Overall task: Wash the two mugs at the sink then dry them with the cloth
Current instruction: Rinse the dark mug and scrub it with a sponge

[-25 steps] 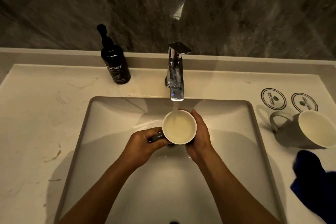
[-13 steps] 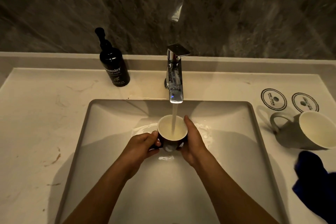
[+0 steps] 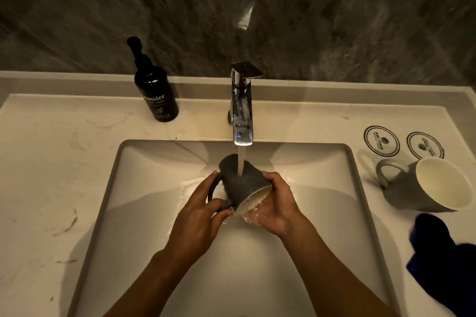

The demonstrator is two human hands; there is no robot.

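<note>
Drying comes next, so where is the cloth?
The dark blue cloth lies on the counter right of the sink, just in front of the second mug.

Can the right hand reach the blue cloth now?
Probably not yet: the right hand is busy holding the mug under the tap. The path along the counter to the blue cloth looks free.

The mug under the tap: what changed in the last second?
The mug was upright, filling; now it is tipped mouth-down toward the person, water running over its outside. Left hand holds the handle, right hand the rim. Second mug, cloth and soap bottle stayed put.
</note>
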